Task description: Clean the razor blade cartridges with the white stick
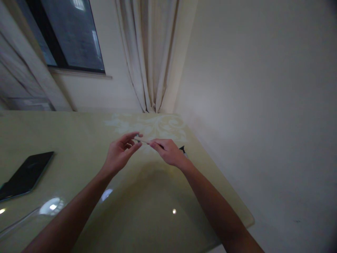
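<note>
Bearings taken from the stick, 12 being straight ahead of me. A bare wall filled 1 to 4 o'clock. The glossy table lay beneath my arms, its far edge running across 12. A curtain hung at 12, and a dark window stood at 10 to 11. At 8 to 9, well apart from my hands, lay a tablet; a pale cable ran at 8.

My left hand was at 8: thumb and forefinger parted around the stick's end, contact too fine to make out. My right hand, at 4, was clamped on the other end. The pale stick spanned the gap between them, over the far half of the table. A small black item showed just beyond my right wrist, mostly covered.

Risks, as judged: a loose left pinch could let that end swing, leaving the right hand alone to carry it. If dropped, the stick could skid on the slick top. Too hard a twist could bend it; material unknown. A backward sweep of my right wrist could knock the black item.
</note>
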`<state>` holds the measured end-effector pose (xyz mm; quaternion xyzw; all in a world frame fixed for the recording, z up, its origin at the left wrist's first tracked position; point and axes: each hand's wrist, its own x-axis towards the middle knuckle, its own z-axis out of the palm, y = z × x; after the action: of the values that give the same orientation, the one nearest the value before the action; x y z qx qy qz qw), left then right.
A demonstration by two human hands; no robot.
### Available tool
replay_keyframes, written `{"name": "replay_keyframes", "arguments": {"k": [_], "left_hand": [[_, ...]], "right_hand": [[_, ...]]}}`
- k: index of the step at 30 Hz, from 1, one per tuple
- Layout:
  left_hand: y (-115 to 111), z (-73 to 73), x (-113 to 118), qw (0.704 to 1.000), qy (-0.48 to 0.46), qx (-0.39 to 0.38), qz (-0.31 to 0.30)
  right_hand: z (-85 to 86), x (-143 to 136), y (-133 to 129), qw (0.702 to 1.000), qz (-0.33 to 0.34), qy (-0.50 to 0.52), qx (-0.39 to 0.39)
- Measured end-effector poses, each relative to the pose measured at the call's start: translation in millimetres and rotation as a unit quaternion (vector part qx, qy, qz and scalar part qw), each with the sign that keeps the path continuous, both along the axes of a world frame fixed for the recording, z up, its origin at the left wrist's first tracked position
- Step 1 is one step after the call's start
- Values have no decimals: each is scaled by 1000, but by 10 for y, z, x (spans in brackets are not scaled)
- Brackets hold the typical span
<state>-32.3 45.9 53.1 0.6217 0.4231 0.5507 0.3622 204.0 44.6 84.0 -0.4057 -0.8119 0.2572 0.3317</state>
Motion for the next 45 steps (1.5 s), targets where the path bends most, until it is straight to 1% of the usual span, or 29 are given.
{"name": "replay_keyframes", "arguments": {"k": [5, 8, 10, 14, 17, 19, 21, 24, 27, 29, 33, 38, 42, 45], "left_hand": [[-13, 15, 2, 1000, 6, -16, 14], [-21, 29, 6, 1000, -7, -5, -2], [-19, 29, 0, 1000, -11, 0, -6], [13, -4, -23, 1000, 0, -15, 7], [26, -15, -17, 1000, 7, -11, -3], [20, -8, -8, 1000, 16, -4, -14], [14, -2, -4, 999, 29, -3, -15], [15, -10, -12, 999, 40, -8, -7], [23, -28, -19, 999, 33, -10, -7], [26, -33, -17, 1000, 28, -12, -7], [17, -14, -7, 999, 27, -26, -20], [-11, 25, 0, 998, 37, -19, -37], [-9, 12, -11, 998, 39, -16, -37], [-11, 10, -15, 998, 31, -20, -43]], "right_hand": [[-1, 28, 7, 999, -29, -11, 8], [10, 30, -1, 1000, -3, -3, 6], [14, 35, 8, 1000, 2, -10, 2], [6, 61, 44, 999, -44, -24, 5], [-2, 41, 41, 1000, -23, -2, 4], [-3, 16, 31, 1000, -10, -12, 0], [4, 2, 28, 999, -29, -32, -1], [19, -3, 28, 998, -59, -24, 7], [27, -6, 24, 998, -61, -10, 19], [26, 1, 30, 998, -58, -18, 20], [24, 34, 52, 996, -73, -35, 31], [55, 50, 38, 998, -43, -25, 24], [92, 99, 43, 997, -52, -58, 30], [91, 123, 51, 998, -42, -42, 35]]}}
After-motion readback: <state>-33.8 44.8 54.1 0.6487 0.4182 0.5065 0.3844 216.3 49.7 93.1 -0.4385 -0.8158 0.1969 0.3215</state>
